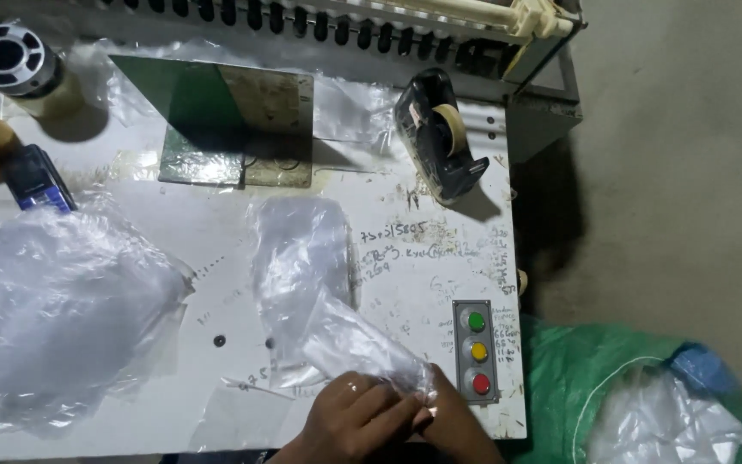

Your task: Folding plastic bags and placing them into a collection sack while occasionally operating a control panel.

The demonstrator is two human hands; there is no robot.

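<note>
Both my hands meet at the near edge of a white worktable (216, 249). My left hand (349, 421) and my right hand (457, 425) together pinch the near end of a small clear plastic bag (358, 339), which rises toward the far left. Just beyond it a second clear bag (298, 249) lies flat on the table. A big heap of clear plastic bags (53, 309) sits to the left of my hands.
A black tape dispenser (438, 137) stands at the far right. A panel with green, yellow and red buttons (477, 351) is beside my right hand. A green-and-metal plate (234, 120), tape rolls (10, 60), and a blue object (36, 179) lie farther off. A green sack (629, 387) sits at the right.
</note>
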